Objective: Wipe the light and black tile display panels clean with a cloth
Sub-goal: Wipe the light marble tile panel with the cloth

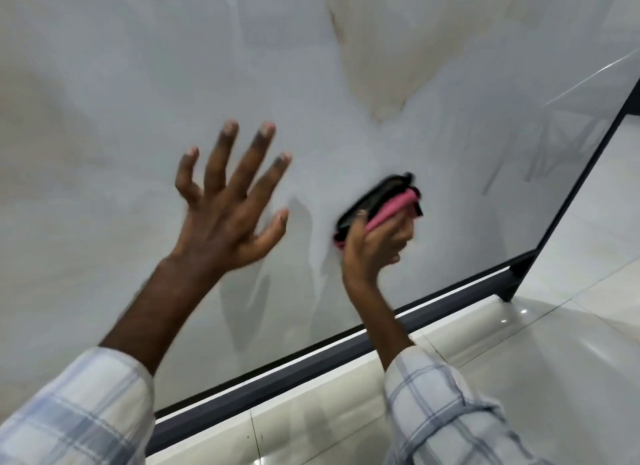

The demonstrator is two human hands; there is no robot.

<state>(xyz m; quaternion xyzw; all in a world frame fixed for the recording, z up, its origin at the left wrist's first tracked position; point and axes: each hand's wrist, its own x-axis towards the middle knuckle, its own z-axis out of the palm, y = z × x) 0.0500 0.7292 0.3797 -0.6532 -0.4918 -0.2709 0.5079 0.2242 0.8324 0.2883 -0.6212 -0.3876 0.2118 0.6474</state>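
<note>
Held in the grip of the right hand [374, 243], a pink cloth [384, 201] is being pressed on the light tile panel [138, 83] near its dark frame [277, 378]. The left hand [225, 215] is being spread wide, empty.

Light tile panel [121, 83]: pale grey-white, glossy, with soft beige-tan veining toward the upper right; cloth [388, 203]: pink with black sections; panel frame [311, 373]: dark grey to black, with a thin white strip along its upper edge; floor tiles [536, 360]: glossy cream-white with thin dark joint lines; sleeves [69, 416]: white with a pale blue-grey check pattern.
</note>
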